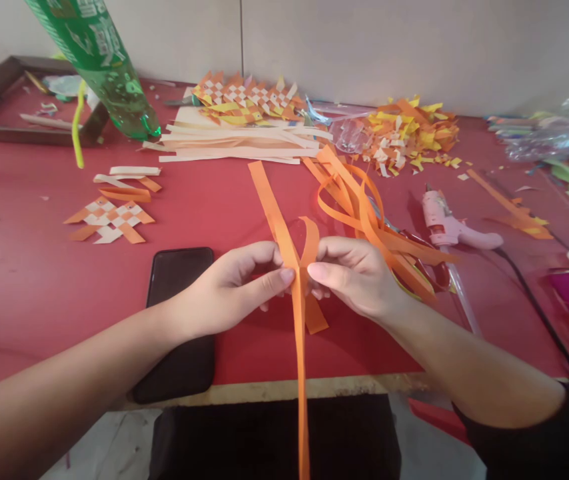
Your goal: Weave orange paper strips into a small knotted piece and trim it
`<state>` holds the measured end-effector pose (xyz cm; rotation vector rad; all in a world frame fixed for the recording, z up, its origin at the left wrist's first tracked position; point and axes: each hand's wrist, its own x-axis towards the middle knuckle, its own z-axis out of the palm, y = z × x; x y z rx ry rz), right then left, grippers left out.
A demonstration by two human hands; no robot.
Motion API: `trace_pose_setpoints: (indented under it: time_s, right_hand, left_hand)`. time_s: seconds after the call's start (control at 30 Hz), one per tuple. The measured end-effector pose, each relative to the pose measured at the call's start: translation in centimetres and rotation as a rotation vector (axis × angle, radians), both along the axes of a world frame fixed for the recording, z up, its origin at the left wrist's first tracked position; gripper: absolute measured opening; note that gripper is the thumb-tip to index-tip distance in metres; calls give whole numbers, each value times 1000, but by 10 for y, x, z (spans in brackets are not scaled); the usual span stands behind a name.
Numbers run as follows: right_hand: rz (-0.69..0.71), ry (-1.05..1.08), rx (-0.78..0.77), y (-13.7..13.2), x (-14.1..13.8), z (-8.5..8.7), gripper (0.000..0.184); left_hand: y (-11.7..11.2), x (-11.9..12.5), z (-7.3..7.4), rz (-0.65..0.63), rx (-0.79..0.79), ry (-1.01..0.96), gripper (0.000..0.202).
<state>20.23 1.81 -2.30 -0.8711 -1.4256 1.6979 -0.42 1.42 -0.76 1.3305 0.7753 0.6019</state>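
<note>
Between my two hands are orange paper strips [277, 217], crossed or folded over one another, with one long end hanging past the table's front edge. My left hand [247, 283] pinches them from the left, thumb on top. From the right, my right hand [352, 273] pinches the same strips beside a short curled end. The fingertips below are partly hidden by the paper. A loose pile of orange paper strips [364, 207] lies just beyond my right hand. Left of my left hand, partly under my forearm, rests a black phone [179, 273].
Woven paper fish [114, 220] lie at left and along the back [249, 93]. White paper strips [239, 143] and a heap of scraps [409, 130] are behind. A green bottle [109, 73] stands back left. A pink glue gun [444, 217] with a cord lies right.
</note>
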Motion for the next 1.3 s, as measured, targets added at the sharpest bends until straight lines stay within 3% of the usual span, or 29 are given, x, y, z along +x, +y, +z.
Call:
trace_pose_setpoints:
  time_s: [0.17,0.27,0.63,0.83,1.07,1.3]
  right_hand:
    - [-16,-83,27,0,-1,3,23]
    - [-30,-107,57,-1,-2,4,23]
    - [-75,-128,82,2,-6,1,22]
    - [-128,-125,100,3,-6,0,24]
    - [-130,-97,93,2,-5,-1,21]
    - [-20,-27,29,3,-1,-4,19]
  left_hand:
    - [-3,-1,-5,116,263,66,19]
    - [-4,-2,-7,132,302,116,20]
    - [-3,-2,-8,191,269,171,26]
    - [-4,-3,-8,231,176,156,28]
    - [-3,-1,-3,75,64,88,27]
    - [-4,1,-6,116,120,56,19]
